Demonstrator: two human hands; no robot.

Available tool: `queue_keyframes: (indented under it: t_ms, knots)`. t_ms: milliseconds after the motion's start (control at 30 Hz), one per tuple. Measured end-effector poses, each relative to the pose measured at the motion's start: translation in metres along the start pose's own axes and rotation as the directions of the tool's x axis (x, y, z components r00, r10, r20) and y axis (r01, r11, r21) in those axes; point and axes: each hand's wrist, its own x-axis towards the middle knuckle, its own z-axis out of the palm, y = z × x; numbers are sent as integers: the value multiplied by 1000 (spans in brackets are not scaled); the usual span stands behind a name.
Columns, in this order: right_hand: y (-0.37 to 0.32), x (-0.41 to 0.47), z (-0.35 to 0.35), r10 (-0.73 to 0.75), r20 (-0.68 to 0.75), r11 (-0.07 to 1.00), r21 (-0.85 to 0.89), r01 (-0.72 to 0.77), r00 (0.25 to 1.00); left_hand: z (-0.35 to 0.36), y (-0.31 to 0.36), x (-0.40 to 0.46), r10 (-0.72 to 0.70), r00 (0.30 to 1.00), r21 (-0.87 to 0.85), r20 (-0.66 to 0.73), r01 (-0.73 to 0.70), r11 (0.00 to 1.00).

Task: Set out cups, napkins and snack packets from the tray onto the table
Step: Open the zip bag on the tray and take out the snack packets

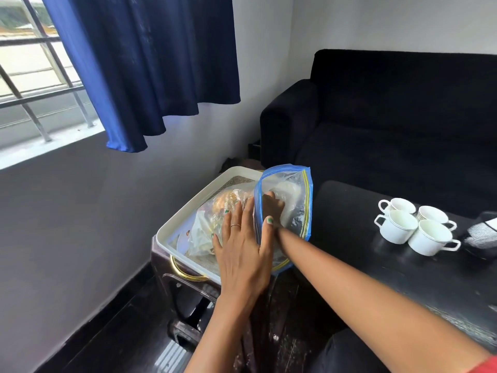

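Observation:
A white tray sits on a dark stool. Standing up from the tray is a clear zip bag with a blue rim and something white inside. My left hand holds the bag's open rim between its thumb and straight fingers. My right hand is inside the bag and shows only dimly through the plastic, so its grip is unclear. A second clear bag with orange snacks lies in the tray. Several white cups stand together on the black table.
The dark stool stands against the table's left end, close to the grey wall. A black sofa lies behind the table. A grey and black cloth item is beside the cups at the right edge.

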Motion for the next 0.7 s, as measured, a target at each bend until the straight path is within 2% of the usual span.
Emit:
queue_keyframes:
  t_ms: [167, 433, 567, 700]
  knots:
    - [13, -18, -23, 1, -80, 978, 206, 16, 997, 1, 0, -1, -15, 1000, 31, 25, 14, 999]
    - [56, -64, -67, 1, -170, 976, 215, 36, 986, 1, 0, -1, -29, 998, 63, 48, 26, 998]
    - [77, -84, -86, -58, -225, 959, 258, 117, 973, 1, 0, -2, -38, 998, 74, 57, 34, 997]
    - [93, -102, -99, -109, -359, 906, 348, 241, 927, 1, -1, -1, -54, 996, 102, 76, 46, 994]
